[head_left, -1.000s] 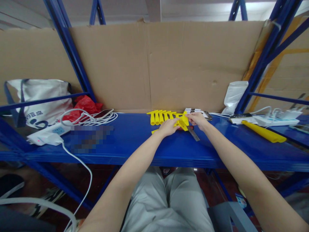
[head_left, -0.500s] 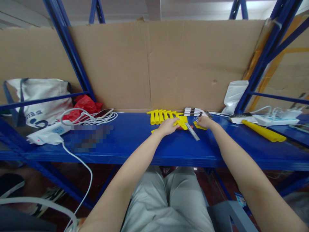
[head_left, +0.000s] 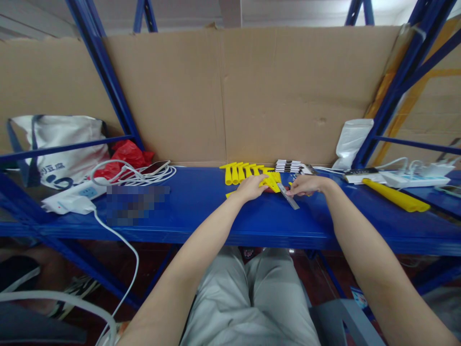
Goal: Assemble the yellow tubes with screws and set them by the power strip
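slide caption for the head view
Left hand gripping a yellow piece, right hand at a metal strip, over a blue shelf.

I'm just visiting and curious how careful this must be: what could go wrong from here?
The right grip is at the metal strip; if its edge is sharp, which I cannot tell, it might nick the skin.
The left grip is on a yellow piece close to the row of yellow pieces, so a slip could knock the row askew.
The white cord hangs over the front edge of the blue shelf and might get snagged.
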{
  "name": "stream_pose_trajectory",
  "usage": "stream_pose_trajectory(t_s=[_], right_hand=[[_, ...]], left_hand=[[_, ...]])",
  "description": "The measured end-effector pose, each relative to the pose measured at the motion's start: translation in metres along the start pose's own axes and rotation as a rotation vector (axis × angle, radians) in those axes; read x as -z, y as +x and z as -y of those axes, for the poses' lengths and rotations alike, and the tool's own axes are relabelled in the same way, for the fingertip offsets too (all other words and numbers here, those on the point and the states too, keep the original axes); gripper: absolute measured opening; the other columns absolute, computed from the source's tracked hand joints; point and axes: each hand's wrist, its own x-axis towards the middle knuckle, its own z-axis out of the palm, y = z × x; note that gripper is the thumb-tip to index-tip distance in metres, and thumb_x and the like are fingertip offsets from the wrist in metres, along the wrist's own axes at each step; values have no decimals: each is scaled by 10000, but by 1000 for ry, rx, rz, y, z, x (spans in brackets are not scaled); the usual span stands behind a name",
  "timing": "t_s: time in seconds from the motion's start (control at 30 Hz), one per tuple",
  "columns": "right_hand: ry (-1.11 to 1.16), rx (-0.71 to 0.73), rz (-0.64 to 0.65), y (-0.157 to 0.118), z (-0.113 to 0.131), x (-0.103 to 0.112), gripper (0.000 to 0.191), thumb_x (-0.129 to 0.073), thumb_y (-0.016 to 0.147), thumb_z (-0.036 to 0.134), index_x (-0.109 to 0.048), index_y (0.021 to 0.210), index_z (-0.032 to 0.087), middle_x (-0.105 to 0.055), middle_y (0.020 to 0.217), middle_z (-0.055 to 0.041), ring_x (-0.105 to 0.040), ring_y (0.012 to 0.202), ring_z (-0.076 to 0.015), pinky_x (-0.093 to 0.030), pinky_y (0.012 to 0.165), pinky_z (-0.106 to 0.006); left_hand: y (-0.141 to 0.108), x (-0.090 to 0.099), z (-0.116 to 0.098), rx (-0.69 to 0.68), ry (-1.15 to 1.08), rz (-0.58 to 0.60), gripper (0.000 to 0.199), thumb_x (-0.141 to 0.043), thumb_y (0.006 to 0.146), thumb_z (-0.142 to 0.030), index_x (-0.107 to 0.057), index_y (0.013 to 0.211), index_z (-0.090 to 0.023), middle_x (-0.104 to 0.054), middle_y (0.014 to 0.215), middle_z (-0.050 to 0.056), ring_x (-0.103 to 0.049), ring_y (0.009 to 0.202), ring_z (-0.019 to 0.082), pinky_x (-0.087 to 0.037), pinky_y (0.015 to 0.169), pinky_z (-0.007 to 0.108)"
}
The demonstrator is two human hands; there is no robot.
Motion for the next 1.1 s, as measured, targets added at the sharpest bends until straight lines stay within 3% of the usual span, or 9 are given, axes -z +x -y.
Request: stream_pose_trajectory(t_s=[0.13,0.33,0.47,0.83,1.1], right_hand=[[114,59,-10,4,1,-2,361,-781,570,441,-573,516,151,-374,384,52,-274,351,-33,-164,336,-185],[459,196,-232,12,5,-5,369,-722,680,324,-429,519,168,-358,416,71,-234,353,-10,-130,349,-167],[610,254,-196,17,10,-13,322,-660,748,294,-402,591,183,-343,447,82,-226,347,-15,-124,352,-161],[404,243,-243,17,19,-25,278,-623,787,339,-447,639,184,-335,420,96,-259,329,-27,-159,354,-168],[268,305,-385,31,16,-28,221,-576,821,304,-476,678,168,-356,407,95,-284,327,-33,-187,358,-172]], left_hand=[[0,0,0,3,16,5,425,-503,886,-305,-502,1299,-204,-599,1248,103,-557,1149,219,-429,959,343],[1,-4,3,-24,12,1,414,-509,882,-291,-515,1287,-206,-592,1263,89,-563,1139,215,-435,956,334],[1,-5,2,-33,11,-9,421,-509,883,-289,-511,1293,-197,-593,1262,91,-563,1141,215,-430,963,332],[1,-4,2,-133,-30,-41,374,-461,907,-271,-551,1271,-274,-613,1238,32,-555,1132,190,-430,959,329],[-2,-1,-2,-140,146,-8,408,-350,947,-283,-491,1327,-330,-612,1069,61,-581,974,197,-451,848,317]])
